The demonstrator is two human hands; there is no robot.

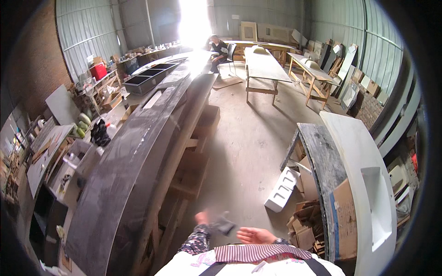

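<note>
My left hand (201, 217) is in front of my body, smeared by motion, so its grip does not show. A small grey thing (224, 225), perhaps a cloth or pad, hangs between my hands; it is blurred, and I cannot tell whether the left hand touches it. My right hand (255, 235) lies to the right of it, palm partly up and fingers stretched out, holding nothing. To my left runs a long dark grey panel (115, 184) with a smooth, dusty surface, raised on supports. Neither hand touches the panel.
At the right, a white panel with a basin recess (350, 152) leans over a dark bench (324, 156). A white slotted box (282, 189) and cardboard scraps (306, 225) are on the floor. Further off are a long table (264, 66) and a seated person (220, 50).
</note>
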